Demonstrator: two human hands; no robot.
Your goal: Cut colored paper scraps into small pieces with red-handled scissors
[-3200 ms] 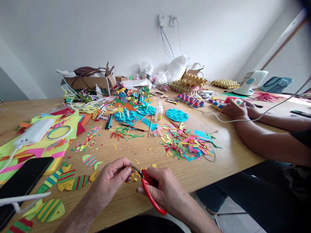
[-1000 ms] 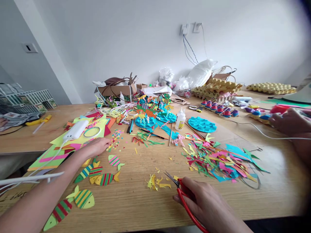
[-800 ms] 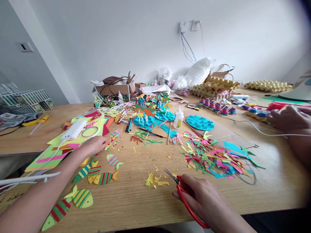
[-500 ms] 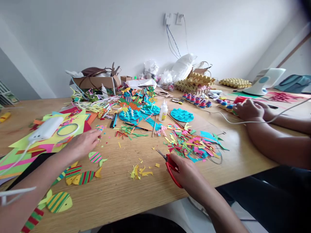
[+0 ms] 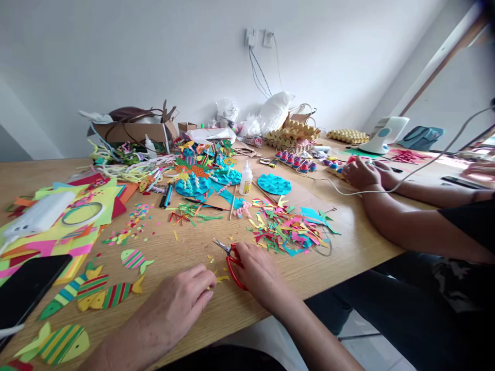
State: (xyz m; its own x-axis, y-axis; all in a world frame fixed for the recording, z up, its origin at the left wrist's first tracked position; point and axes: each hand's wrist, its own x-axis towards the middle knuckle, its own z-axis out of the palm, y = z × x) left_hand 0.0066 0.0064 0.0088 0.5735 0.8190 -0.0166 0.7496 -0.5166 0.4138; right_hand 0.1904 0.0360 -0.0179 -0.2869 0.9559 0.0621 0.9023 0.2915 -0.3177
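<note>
In my right hand [image 5: 259, 273] is a pair of red-handled scissors [image 5: 233, 260], its blades a little apart and pointing up and left. My left hand [image 5: 183, 299] rests low over the table, just left of the scissors, with fingers curled and drawn together. Its fingertips reach the small yellow paper scraps [image 5: 223, 278]; whatever they may pinch is hidden. To the left lie striped paper fish: a pink and green one [image 5: 132, 258], a red and green one [image 5: 118, 294] and a large yellow and green one [image 5: 64, 343].
A heap of coloured paper scraps [image 5: 286, 224] lies ahead on the right. Behind it stand a glue bottle [image 5: 246, 180] and a turquoise scalloped piece [image 5: 274, 184]. A black phone [image 5: 31, 288] lies left. A co-worker's hands [image 5: 363, 172] work at right, near a white cable [image 5: 348, 192].
My left hand has come from the paper dots at the left back toward me, beside the scissors. The right hand still holds the scissors. The view has turned rightward.
</note>
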